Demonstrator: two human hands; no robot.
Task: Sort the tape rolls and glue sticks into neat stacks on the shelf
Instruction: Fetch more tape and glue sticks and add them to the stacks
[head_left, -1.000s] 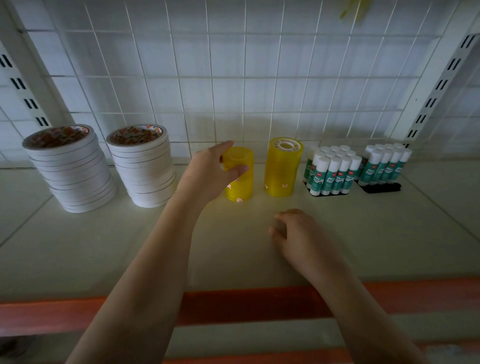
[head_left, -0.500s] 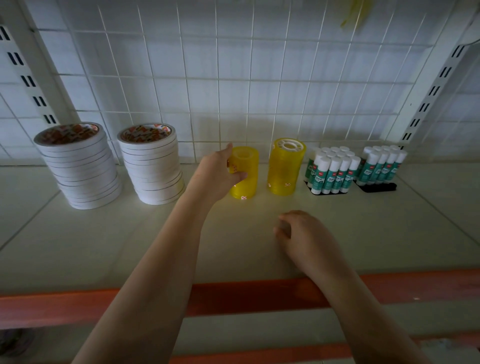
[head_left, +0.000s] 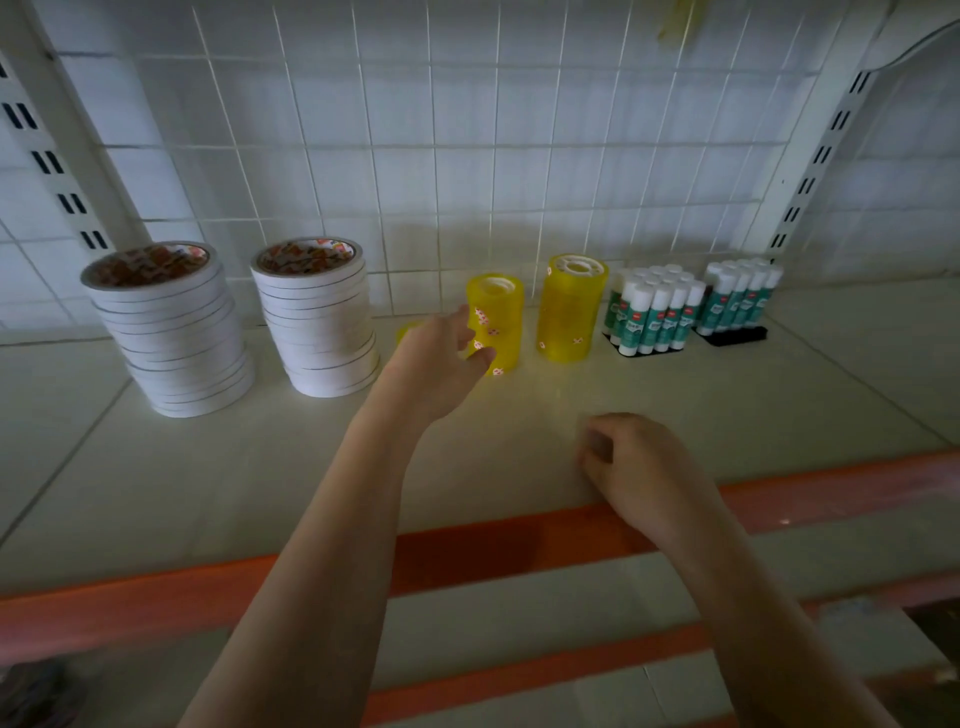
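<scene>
On shelf (head_left: 519, 441), left grip (head_left: 441, 353) loosely open beside yellow tape stack (head_left: 496, 317) (right grip (head_left: 631, 460) curled, empty)

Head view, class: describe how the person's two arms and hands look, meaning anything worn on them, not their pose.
Both forearms are bare as far as the picture reaches: no sleeves, gloves, watch or bracelets show. The left hand and the right hand carry no rings that can be made out, though the dim light hides fine detail.
</scene>
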